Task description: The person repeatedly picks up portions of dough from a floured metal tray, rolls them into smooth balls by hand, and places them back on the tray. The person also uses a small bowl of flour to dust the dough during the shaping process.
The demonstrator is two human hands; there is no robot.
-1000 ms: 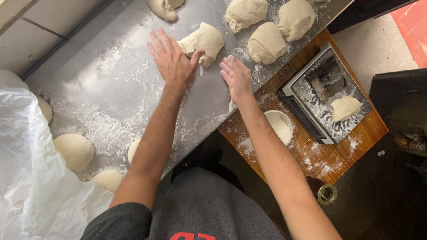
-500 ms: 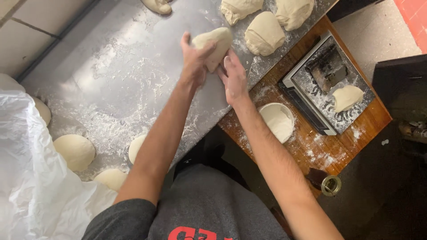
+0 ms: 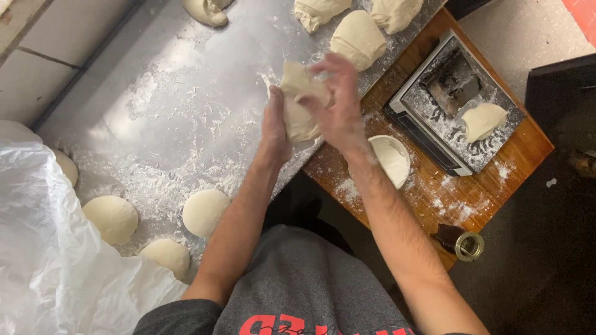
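Observation:
Both my hands hold one lump of pale dough [image 3: 297, 99] lifted above the floured steel table [image 3: 155, 124]. My left hand [image 3: 273, 127] grips its left side from below. My right hand [image 3: 338, 105] wraps over its right side with fingers curled. Three rough dough pieces [image 3: 357, 38] lie just beyond my hands at the table's far edge, and another [image 3: 205, 9] lies further left.
Smooth dough balls [image 3: 205, 212] sit at the near edge beside a white plastic sheet [image 3: 43, 260]. To the right, a wooden stand [image 3: 472, 192] carries a scale [image 3: 456, 102] with a dough piece and scraper, a bowl of flour [image 3: 391, 158], and a small jar [image 3: 469, 246].
My left hand lay flat on the table, then picked up the dough lump. Both hands have now drawn it nearer and lifted it off the surface, right hand closing over it.

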